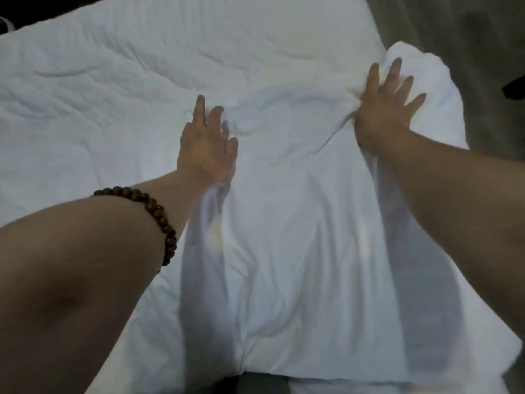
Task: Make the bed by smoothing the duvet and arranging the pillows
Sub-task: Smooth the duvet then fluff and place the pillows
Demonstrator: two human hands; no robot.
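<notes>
1. Two hands are laid on the duvet: left hand and right hand. Both sets of fingers are straight and spread, pressed flat, with nothing grasped. The right thumb is hidden in a fold, so a pinch there cannot be ruled out.
2. Duvet is spread over the bed under both palms. It lies mostly flat to the left of the left fingers. Deep creases run between the two sets of fingers and back toward the wrists.
3. Step in hand is judged to be smoothing. Creases should be pushed outward from the middle. Palms should be kept flat and pressure even, so fabric is not dragged into new folds ahead of the fingertips.
4. One bunched white lump sits just beyond the right fingers at the bed's edge. It should be flattened or pulled square. Whether it is a duvet corner or a pillow cannot be told.
5. Count: 2 hands, 1 duvet, 1 bunched lump, 1 beaded bracelet on the left forearm, 0 pillows clearly identified.
6. Risk, as judged: the overhang by the right fingers could be slid toward the floor if pushed too hard.
</notes>
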